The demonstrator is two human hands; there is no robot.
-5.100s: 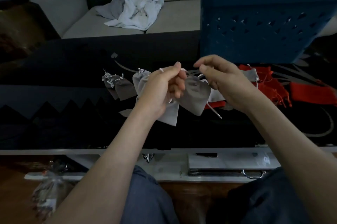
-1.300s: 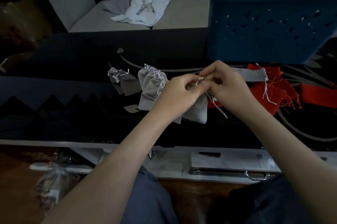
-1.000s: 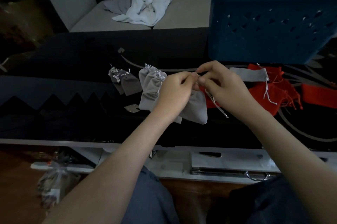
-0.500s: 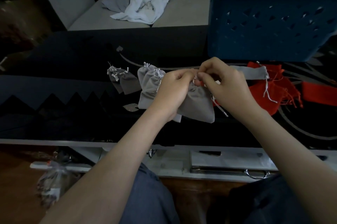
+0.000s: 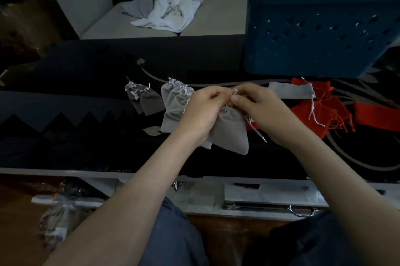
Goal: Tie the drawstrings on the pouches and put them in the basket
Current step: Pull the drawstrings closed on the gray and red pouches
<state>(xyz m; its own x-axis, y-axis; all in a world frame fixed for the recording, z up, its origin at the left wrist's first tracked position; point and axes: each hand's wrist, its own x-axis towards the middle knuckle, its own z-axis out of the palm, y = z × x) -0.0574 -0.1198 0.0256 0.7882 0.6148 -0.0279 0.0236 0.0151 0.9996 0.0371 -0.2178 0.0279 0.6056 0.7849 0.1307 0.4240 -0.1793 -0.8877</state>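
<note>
Head view: the left hand [image 5: 201,112] and right hand [image 5: 257,110] pinch the drawstring [image 5: 235,91] at the neck of a grey pouch [image 5: 232,133], which hangs below them, bottom toward the near side. The blue basket [image 5: 320,34] stands far right, closest to the right hand.

Left hand [image 5: 201,112] and right hand [image 5: 259,110] meet over mid-table, the left gripping the held pouch [image 5: 232,131], the right pinching its drawstring [image 5: 235,91]; just left lie the light grey pouches [image 5: 174,104], then the dark grey pouches [image 5: 149,101], both blocking a flat sweep that way. To the right, a flat grey pouch [image 5: 290,92] and the red pouches [image 5: 324,114] cover the table [image 5: 75,75] up to the foot of the blue basket [image 5: 313,34], whose tall near wall bars a low approach; its top is open. Bare tabletop shows along the near edge and across the far left.
</note>
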